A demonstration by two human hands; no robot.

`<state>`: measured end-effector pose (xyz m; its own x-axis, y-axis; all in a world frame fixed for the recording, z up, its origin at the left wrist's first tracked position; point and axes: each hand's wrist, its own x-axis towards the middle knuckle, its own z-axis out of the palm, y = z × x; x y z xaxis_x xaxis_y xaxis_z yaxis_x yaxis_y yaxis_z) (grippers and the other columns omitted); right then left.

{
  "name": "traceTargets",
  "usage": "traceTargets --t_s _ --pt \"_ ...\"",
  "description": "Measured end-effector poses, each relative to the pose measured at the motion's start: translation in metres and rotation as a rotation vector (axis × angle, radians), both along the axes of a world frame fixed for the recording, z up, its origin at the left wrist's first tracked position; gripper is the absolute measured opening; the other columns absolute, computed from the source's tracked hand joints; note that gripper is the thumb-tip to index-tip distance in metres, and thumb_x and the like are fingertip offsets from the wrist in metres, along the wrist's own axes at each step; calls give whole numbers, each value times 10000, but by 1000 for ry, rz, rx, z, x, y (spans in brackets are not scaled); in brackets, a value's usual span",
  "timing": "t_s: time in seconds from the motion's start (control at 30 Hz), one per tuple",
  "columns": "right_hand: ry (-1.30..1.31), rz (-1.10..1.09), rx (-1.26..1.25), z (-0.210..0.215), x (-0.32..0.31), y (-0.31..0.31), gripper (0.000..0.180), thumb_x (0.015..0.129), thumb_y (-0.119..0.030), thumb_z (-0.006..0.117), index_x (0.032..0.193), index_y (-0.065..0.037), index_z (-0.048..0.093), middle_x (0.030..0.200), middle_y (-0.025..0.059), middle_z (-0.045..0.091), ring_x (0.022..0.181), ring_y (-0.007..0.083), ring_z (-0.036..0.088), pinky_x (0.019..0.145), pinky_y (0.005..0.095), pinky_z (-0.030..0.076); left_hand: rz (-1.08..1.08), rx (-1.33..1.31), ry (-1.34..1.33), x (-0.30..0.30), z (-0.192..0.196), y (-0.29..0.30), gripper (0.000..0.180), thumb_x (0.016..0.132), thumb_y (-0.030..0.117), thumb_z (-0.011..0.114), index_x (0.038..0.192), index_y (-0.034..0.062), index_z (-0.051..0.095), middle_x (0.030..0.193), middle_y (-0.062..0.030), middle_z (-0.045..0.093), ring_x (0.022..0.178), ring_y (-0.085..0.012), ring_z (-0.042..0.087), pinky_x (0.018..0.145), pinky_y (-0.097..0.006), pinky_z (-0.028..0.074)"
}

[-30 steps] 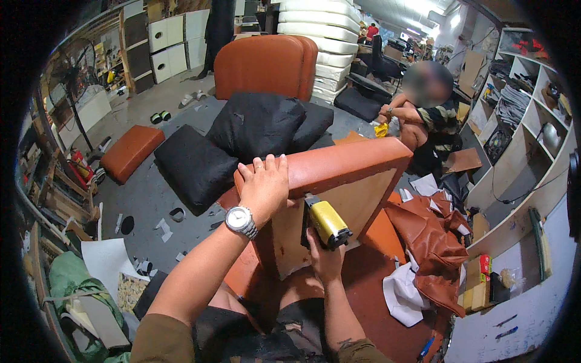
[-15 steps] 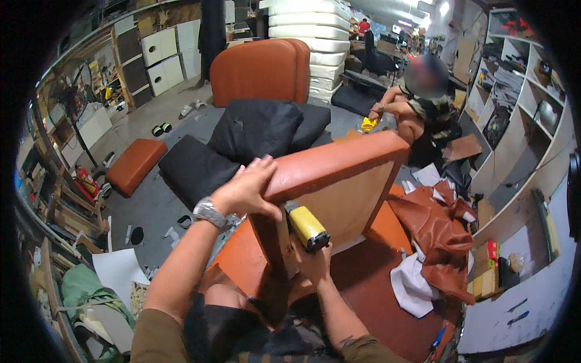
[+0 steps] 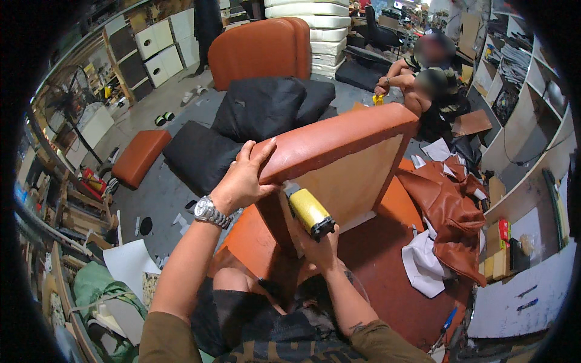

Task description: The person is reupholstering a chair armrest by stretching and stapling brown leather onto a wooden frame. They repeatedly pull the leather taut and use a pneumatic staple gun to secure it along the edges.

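Note:
An orange leather-covered cushion panel (image 3: 339, 142) stands tilted on edge in front of me, its bare wooden underside facing me. My left hand (image 3: 245, 178), with a metal wristwatch, grips the panel's upper left corner, fingers folded over the leather edge. My right hand (image 3: 318, 245) holds a yellow and black staple gun (image 3: 308, 210) with its nose pressed against the wooden side near that corner. The panel rests on an orange seat base (image 3: 254, 242) over my knees.
Black cushions (image 3: 257, 109) and an orange sofa back (image 3: 257, 51) lie behind. An orange stool pad (image 3: 140, 156) sits left. Loose brown leather (image 3: 448, 212) and white scraps (image 3: 423, 263) lie right. Two people sit at the back right (image 3: 426, 85). Shelves line both sides.
The view has shifted and the panel has tilted. My left hand slid to the panel's left corner, and the staple gun moved left and up toward that corner.

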<state>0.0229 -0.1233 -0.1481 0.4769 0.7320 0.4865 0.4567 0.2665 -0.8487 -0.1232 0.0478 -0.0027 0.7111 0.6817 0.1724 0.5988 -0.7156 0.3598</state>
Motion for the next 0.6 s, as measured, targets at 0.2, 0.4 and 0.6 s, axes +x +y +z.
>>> traceTargets --t_s 0.2,0.4,0.6 --pt "94 -2 -98 -24 3 4 329 928 -232 855 1142 1 764 961 153 807 893 278 800 787 388 618 -2 79 58 -4 -7 -2 1317 711 216 1007 1754 195 204 1701 -305 296 1479 -535 481 1239 -519 461" --pt "68 -99 -179 -95 131 -78 545 868 -447 896 1198 -30 778 1128 209 806 1046 396 783 905 448 604 4 101 -14 -4 -10 -5 1347 671 240 1032 1725 41 217 1699 -309 302 1500 -527 454 1235 -524 452" --pt "-148 -579 -1176 -248 216 -306 828 850 -705 765 1451 -138 700 1253 243 778 1227 460 710 1042 518 565 45 44 -71 -2 -20 -8 1285 685 344 1023 1691 2 300 1713 -295 306 1514 -513 446 1251 -520 433"
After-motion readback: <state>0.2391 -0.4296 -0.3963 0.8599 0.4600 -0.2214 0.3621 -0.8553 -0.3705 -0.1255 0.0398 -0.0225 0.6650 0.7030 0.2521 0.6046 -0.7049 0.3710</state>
